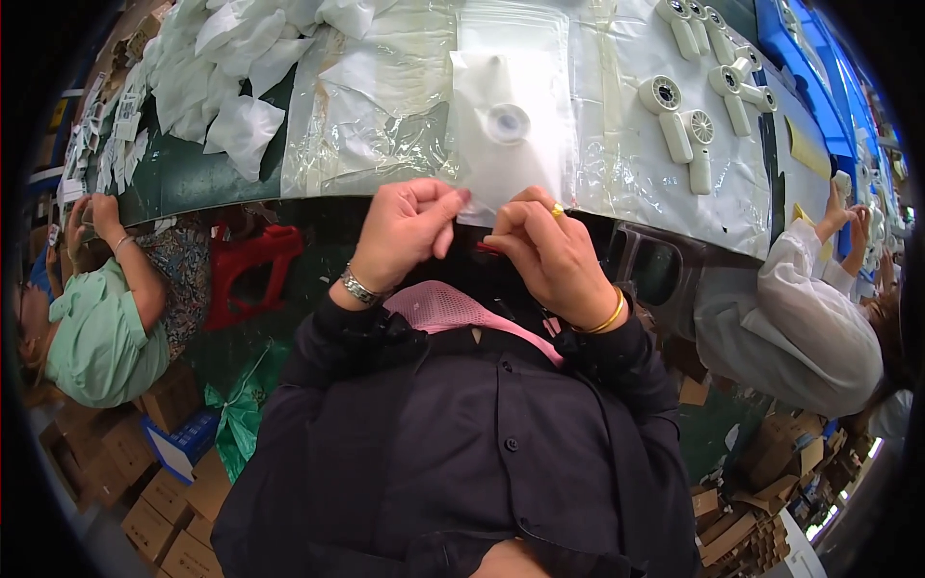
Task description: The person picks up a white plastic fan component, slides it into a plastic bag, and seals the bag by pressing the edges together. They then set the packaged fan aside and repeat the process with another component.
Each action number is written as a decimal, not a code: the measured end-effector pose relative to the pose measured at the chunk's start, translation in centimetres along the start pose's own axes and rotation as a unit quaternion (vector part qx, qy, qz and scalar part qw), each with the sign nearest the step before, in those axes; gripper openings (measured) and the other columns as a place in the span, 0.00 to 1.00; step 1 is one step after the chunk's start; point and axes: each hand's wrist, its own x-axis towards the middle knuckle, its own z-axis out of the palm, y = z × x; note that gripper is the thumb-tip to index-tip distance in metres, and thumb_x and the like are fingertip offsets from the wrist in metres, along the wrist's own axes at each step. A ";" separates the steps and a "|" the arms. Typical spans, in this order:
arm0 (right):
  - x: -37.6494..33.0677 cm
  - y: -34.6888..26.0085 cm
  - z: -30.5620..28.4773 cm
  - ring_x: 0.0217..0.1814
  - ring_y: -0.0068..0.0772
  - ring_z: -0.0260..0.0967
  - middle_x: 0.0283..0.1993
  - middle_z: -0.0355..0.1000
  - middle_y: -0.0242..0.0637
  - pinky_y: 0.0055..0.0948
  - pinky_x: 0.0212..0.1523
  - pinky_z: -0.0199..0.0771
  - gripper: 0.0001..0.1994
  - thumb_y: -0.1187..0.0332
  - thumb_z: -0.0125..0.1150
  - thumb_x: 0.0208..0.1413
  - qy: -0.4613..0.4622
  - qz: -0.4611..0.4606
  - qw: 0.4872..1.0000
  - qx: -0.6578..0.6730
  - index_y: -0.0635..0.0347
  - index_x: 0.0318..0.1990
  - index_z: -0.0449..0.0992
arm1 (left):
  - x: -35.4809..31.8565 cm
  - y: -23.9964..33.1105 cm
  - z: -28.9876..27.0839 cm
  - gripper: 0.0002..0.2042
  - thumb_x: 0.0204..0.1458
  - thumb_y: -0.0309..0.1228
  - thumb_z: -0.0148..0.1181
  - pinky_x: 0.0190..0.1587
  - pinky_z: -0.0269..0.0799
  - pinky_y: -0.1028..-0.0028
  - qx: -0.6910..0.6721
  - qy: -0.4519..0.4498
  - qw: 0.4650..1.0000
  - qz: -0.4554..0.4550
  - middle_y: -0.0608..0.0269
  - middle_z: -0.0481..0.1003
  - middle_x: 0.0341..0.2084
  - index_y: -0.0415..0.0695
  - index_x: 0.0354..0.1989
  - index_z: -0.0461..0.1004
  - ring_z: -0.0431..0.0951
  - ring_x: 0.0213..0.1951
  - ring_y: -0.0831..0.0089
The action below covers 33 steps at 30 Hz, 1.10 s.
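A translucent white pouch (477, 169) lies at the table's near edge, its lower end reaching between my hands. A white handheld fan (508, 123) shows through it, round head nearer me, handle pointing away. My left hand (409, 231) is closed at the pouch's lower left corner, thumb and forefinger pressed together; whether they grip the film I cannot tell. My right hand (554, 255) is closed in a pinch just off the table edge, beside the pouch's lower right. A small red spot shows at its thumb tip; what the fingers hold, if anything, is hidden.
More flat white pouches (511, 24) lie stacked beyond. Several white handheld fans (674, 125) lie at the right, near blue bins (805, 72). Crumpled white bags (222, 67) are heaped at the left. One person (106, 328) sits on each side; a red stool (252, 270) stands left.
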 end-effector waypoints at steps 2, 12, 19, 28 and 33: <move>0.0 -0.1 -1.1 0.30 0.38 0.72 0.41 0.75 0.41 0.35 0.32 0.72 0.10 0.78 0.72 0.61 0.020 0.000 1.000 0.015 0.63 0.44 0.76 | 0.0 0.1 -0.5 0.12 0.72 0.34 0.63 0.18 0.51 0.83 -0.009 -0.002 1.000 0.003 0.72 0.74 0.16 0.37 0.40 0.82 0.64 0.14 0.89; 0.7 -0.5 -0.3 0.28 0.27 0.72 0.41 0.77 0.36 0.29 0.31 0.72 0.13 0.74 0.77 0.58 0.037 0.042 0.998 -0.028 0.61 0.48 0.80 | -0.4 0.1 -0.7 0.12 0.73 0.35 0.63 0.16 0.54 0.83 -0.030 -0.039 0.999 -0.016 0.70 0.76 0.16 0.38 0.42 0.82 0.66 0.12 0.87; 0.9 -0.5 0.8 0.28 0.29 0.73 0.40 0.77 0.35 0.29 0.31 0.74 0.14 0.70 0.78 0.58 0.014 0.060 0.997 -0.050 0.60 0.47 0.80 | -0.3 0.1 -0.3 0.14 0.72 0.37 0.63 0.16 0.53 0.83 -0.037 -0.050 0.998 -0.029 0.70 0.76 0.16 0.37 0.41 0.83 0.66 0.12 0.88; 0.8 -0.5 0.7 0.30 0.35 0.75 0.38 0.75 0.35 0.32 0.32 0.75 0.11 0.69 0.77 0.59 0.003 0.059 0.997 -0.058 0.61 0.44 0.80 | -0.2 -0.3 0.0 0.15 0.71 0.37 0.65 0.17 0.54 0.83 -0.042 -0.042 0.998 -0.024 0.71 0.75 0.15 0.37 0.38 0.84 0.66 0.13 0.89; 0.6 -0.7 0.8 0.32 0.39 0.77 0.37 0.74 0.35 0.35 0.33 0.75 0.09 0.70 0.76 0.60 -0.012 0.050 0.996 -0.071 0.60 0.42 0.80 | -0.3 -0.4 0.1 0.14 0.71 0.38 0.65 0.17 0.53 0.83 -0.036 -0.047 0.998 -0.023 0.72 0.75 0.14 0.38 0.38 0.84 0.65 0.13 0.89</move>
